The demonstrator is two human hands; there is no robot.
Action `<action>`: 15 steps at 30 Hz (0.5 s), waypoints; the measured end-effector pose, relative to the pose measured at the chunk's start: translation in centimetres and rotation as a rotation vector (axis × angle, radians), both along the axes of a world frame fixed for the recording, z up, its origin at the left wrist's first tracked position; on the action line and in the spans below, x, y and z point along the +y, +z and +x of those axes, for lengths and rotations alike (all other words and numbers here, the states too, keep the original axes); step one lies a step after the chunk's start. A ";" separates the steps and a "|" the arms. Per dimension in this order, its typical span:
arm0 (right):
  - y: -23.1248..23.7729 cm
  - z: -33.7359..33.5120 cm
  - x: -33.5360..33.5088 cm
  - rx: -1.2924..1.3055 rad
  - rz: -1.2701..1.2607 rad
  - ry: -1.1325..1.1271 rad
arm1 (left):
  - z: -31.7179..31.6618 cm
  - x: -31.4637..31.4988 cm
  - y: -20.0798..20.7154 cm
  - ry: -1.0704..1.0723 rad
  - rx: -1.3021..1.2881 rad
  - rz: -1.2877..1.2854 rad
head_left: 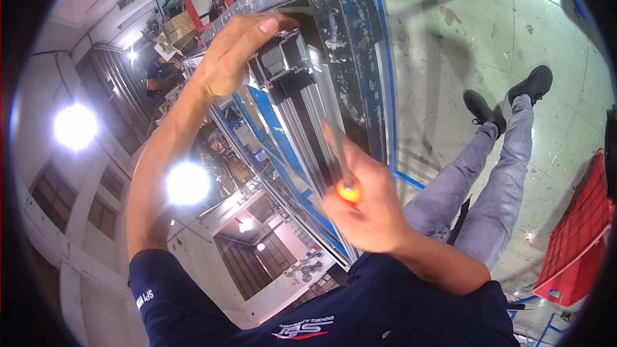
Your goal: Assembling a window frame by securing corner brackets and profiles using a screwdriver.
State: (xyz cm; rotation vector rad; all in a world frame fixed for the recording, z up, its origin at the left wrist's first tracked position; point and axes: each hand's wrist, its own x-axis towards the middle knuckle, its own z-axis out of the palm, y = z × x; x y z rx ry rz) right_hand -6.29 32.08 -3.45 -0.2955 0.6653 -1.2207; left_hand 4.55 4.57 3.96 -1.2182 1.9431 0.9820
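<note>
A long silver aluminium profile (302,109) with a dark strip along it runs from the upper middle down toward my body. My left hand (234,54) is closed over its far end, where the hollow cut section shows; some fingertips are hidden behind it. Over the near part of the profile, my right hand (373,212) grips a screwdriver (349,191) by its orange and yellow handle. The metal shaft points up and away from me, slightly blurred by motion. Whether its tip touches the profile I cannot tell.
A worn dark metal work surface (344,45) with chipped paint lies right of the profile, beside a blue frame (385,77). A red crate (575,250) stands on the floor at right. A red frame (222,0) stands at the back, and another person (160,71) at far left.
</note>
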 end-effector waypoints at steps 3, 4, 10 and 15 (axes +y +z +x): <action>1.1 1.9 -2.4 0.123 0.060 -0.001 | 0.3 0.0 0.3 -0.029 -0.002 0.014; 1.3 2.5 -2.9 0.048 0.153 0.015 | 0.2 0.2 0.4 -0.028 -0.008 0.021; 0.7 3.8 -5.4 0.058 0.263 0.031 | 0.1 0.4 0.1 -0.083 0.158 -0.039; -0.2 3.5 -5.4 0.092 0.251 -0.010 | 0.4 0.4 -0.2 -0.136 0.165 -0.104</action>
